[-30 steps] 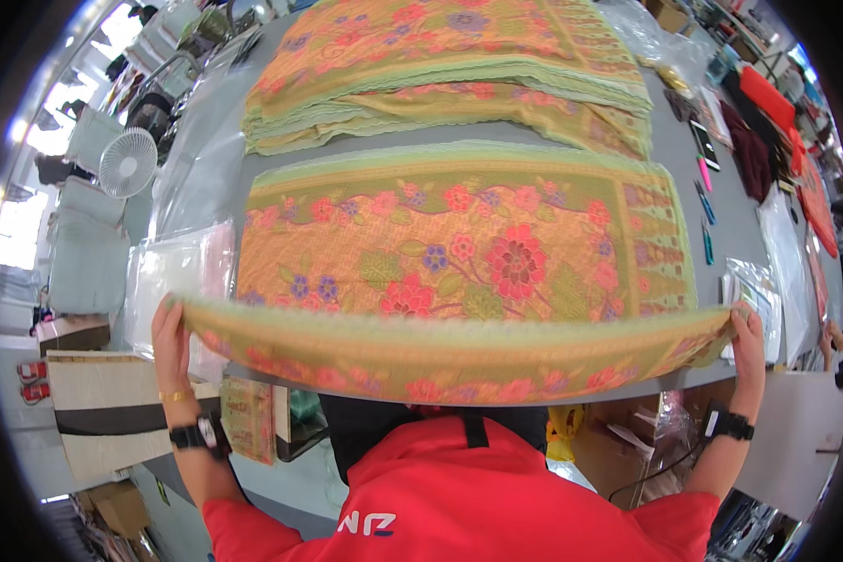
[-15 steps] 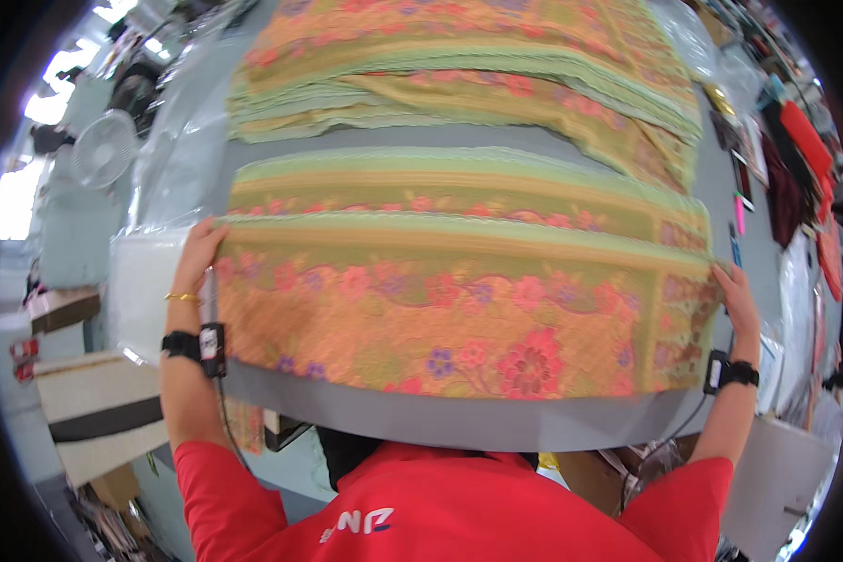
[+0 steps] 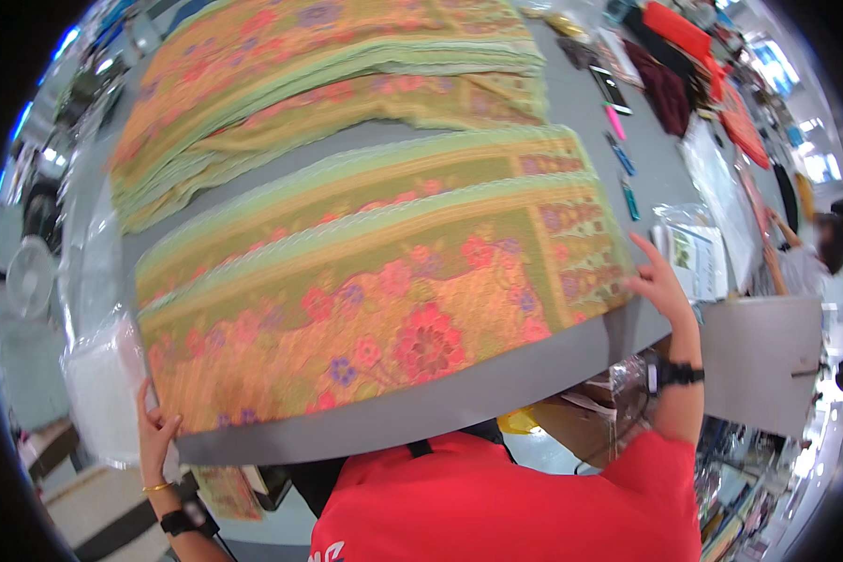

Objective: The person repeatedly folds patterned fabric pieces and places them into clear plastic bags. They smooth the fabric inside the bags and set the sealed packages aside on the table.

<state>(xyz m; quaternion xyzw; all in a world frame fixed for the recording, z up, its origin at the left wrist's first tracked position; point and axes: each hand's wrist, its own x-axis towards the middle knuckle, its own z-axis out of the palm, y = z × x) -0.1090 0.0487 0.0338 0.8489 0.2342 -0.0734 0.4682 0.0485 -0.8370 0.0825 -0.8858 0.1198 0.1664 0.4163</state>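
While both hands, left hand (image 3: 156, 436) and right hand (image 3: 658, 284), lie flat on the floral cloth's (image 3: 384, 309) ends at the grey surface's (image 3: 496, 389) near edge, even outward pressure should keep the fold square.

A textile workshop: stacked green-and-orange floral printed cloths (image 3: 318, 75) cover a long grey table (image 3: 496, 384), with clear plastic packing bags (image 3: 98, 393) and red garments (image 3: 684, 33) alongside.
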